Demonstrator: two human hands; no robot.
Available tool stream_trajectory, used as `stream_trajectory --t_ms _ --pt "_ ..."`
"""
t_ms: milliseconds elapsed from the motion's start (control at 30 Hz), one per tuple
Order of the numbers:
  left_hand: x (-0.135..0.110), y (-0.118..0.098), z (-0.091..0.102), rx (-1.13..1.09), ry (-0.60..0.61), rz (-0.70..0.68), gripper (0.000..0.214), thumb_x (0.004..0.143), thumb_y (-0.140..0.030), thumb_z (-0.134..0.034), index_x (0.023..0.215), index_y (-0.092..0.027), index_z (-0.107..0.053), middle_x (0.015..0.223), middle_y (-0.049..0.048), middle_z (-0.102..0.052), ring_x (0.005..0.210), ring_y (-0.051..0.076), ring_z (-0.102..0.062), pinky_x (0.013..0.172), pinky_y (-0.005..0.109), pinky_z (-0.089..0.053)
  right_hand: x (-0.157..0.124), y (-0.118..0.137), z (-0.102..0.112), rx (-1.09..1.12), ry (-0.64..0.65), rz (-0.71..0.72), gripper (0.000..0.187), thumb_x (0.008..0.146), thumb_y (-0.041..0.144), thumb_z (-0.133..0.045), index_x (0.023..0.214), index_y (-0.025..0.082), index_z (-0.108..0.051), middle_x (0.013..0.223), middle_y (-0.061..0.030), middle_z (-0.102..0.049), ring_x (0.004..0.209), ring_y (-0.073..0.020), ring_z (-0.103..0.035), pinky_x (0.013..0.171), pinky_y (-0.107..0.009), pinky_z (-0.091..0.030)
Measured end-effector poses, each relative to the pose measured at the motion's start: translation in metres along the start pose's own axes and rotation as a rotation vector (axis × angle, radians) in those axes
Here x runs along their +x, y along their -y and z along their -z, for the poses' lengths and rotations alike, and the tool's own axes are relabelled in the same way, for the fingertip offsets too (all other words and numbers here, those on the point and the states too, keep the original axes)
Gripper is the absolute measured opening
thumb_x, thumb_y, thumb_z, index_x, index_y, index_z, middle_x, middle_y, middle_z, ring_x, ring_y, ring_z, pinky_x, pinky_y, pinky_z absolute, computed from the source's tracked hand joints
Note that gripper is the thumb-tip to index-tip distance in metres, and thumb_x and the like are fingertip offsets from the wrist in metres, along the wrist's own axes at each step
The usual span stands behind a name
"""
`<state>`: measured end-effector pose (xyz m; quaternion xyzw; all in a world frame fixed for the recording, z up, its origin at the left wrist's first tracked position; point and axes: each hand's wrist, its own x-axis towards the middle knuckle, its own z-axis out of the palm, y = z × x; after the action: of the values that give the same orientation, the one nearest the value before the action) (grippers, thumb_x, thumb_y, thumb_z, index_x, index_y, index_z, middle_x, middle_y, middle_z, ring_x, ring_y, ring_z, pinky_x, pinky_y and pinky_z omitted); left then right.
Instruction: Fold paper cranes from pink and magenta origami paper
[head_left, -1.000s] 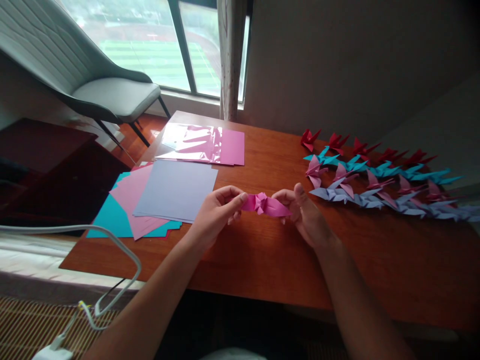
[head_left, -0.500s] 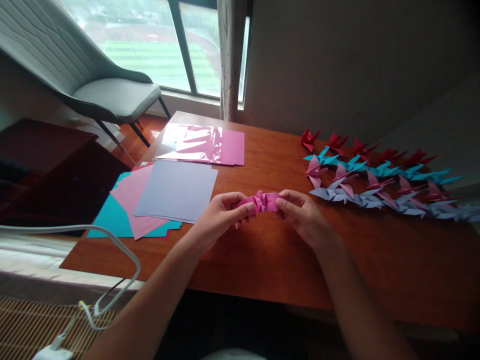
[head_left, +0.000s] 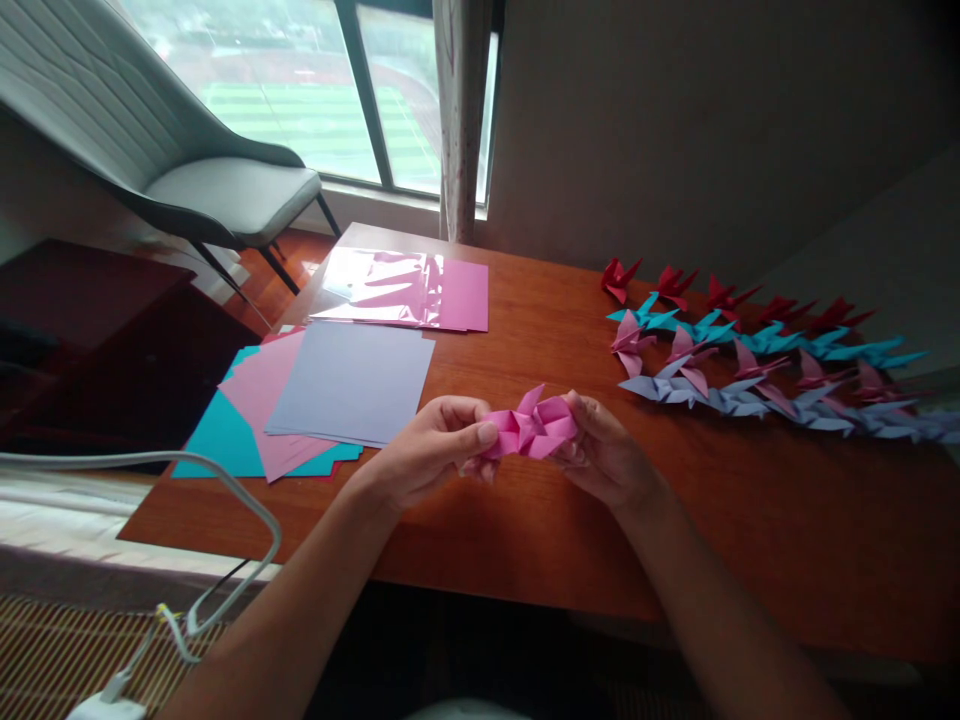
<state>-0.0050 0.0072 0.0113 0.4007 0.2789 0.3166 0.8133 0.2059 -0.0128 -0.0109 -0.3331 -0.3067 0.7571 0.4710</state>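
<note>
A folded pink origami paper (head_left: pixel 531 427) is held between my two hands above the wooden table. One pointed flap stands up from its middle, and the folds around it are spread open. My left hand (head_left: pixel 442 440) pinches its left end, with the thumb on top and the fingers beneath. At the other end, my right hand (head_left: pixel 604 445) grips the right edge; its index finger is at the upper corner and its other fingers are partly hidden behind the paper.
On the wooden table (head_left: pixel 480 540), lavender sheets (head_left: pixel 352 380) overlap pink and turquoise sheets (head_left: pixel 225 430). Behind them lies a plastic packet of magenta paper (head_left: pixel 465 295). Rows of folded cranes (head_left: pixel 765 340) stand at the right. A white cable (head_left: pixel 255 500) loops at the left.
The pink paper has come lower and tilted, so its opened folds show. Its central flap now sticks up higher. My right hand has shifted its hold along the right end.
</note>
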Motion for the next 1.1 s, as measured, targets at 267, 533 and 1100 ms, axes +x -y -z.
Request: stream_trajectory --t_ms 267,533,1100 --pt "-0.002 -0.001 0.0 -0.001 0.018 -0.03 0.04 0.071 -0.047 -0.088 0.064 -0.014 -0.066 0.055 0.0017 -0.065 0.049 0.007 -0.053 0.049 0.018 -0.036 0.003 0.0 0.001 0.1 -0.081 0.07 0.045 0.075 0.053 -0.082 0.061 0.02 -0.056 0.05 0.0081 -0.047 0.043 -0.0048 -0.034 0.042 -0.017 -0.03" --pt "-0.005 0.002 0.003 0.042 0.047 -0.015 0.048 0.064 -0.056 -0.089 0.056 -0.015 -0.065 0.051 0.0046 -0.067 0.044 0.012 -0.058 0.044 0.02 -0.039 -0.002 0.002 -0.005 0.033 0.011 0.043 0.054 0.076 0.062 -0.078 0.058 0.02 -0.049 0.046 0.0103 -0.039 0.041 -0.0042 -0.026 0.042 -0.019 -0.027" --pt "-0.007 -0.002 0.004 0.038 0.171 -0.02 0.036 0.072 -0.047 -0.086 0.063 -0.014 -0.075 0.056 0.0078 -0.07 0.046 0.013 -0.061 0.041 0.02 -0.043 0.0 0.004 -0.01 0.117 -0.05 0.139 0.048 0.075 0.055 -0.083 0.055 0.021 -0.056 0.045 0.0092 -0.041 0.04 -0.0047 -0.029 0.04 -0.018 -0.029"
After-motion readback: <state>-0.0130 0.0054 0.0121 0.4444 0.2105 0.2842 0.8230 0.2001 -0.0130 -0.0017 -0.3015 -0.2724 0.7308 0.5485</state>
